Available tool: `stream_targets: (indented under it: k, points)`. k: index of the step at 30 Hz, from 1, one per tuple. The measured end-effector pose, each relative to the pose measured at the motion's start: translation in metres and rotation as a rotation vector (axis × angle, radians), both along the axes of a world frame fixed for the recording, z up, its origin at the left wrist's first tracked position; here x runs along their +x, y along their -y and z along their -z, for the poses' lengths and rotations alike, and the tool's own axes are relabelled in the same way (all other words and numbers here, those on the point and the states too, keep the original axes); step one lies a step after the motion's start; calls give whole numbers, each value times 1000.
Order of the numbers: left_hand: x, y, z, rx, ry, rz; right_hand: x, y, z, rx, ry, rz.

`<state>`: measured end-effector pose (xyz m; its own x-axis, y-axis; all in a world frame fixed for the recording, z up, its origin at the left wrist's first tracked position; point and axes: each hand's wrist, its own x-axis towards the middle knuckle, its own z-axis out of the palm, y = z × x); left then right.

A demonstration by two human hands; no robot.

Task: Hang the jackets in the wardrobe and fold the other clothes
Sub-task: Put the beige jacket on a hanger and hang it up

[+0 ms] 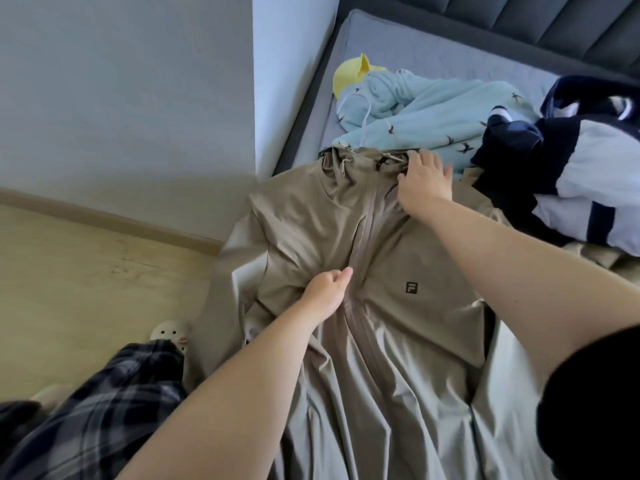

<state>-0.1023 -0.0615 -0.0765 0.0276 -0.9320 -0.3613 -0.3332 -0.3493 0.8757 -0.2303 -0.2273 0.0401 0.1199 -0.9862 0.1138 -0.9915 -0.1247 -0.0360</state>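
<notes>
Tan jacket spread on bed. Left hand pinches fabric beside the zipper; right hand, fingers straight, presses the far collar.

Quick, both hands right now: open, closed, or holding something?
Left hand: pinching the beige zip-up jacket fabric beside its zipper.
Right hand: open, fingers resting on the jacket's collar.

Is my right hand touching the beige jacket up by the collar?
Touching. The head view shows the right hand lying on the beige jacket at its collar, fingers resting on the fabric with no gap.
</notes>
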Motion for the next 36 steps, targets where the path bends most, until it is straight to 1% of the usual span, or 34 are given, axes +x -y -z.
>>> stream_targets:
  k: [3, 6, 7, 11, 14, 16, 18, 21, 25, 28, 33, 36]
  points:
    - [0, -1, 0, -34, 17, 17, -7, 2, 1, 7, 89, 107]
    - [-1, -3, 2, -60, 41, 29, -10, 1, -2, 156, 88, 154]
    - [-1, -3, 3, -61, 25, 17, -10, -2, -4, 148, 92, 143]
    - [0, -1, -3, -38, -108, -52, -3, -17, -13, -10, 194, 108]
    - [-1, -1, -19, -24, -201, -76, 2, -32, -27, -26, 257, 105]
    - [-1, -7, -32, -18, -196, -85, 2, -42, -40, -48, 307, 107]
    - [3, -11, -46, -78, -185, -128, 0, -53, -55, -121, 351, 62]
    - [15, -14, -78, -198, -96, -181, 0, -74, -84, -182, 435, 16]
    - [38, -16, -135, -275, -26, -191, 13, -96, -131, -205, 593, 37]
    - [56, -21, -184, -353, -2, -204, 31, -115, -174, -256, 699, 17]
    - [92, -36, -273, -510, 119, -278, 65, -150, -258, -385, 910, -68]
    - [111, -46, -334, -617, 324, -286, 85, -172, -314, -460, 1029, -101]
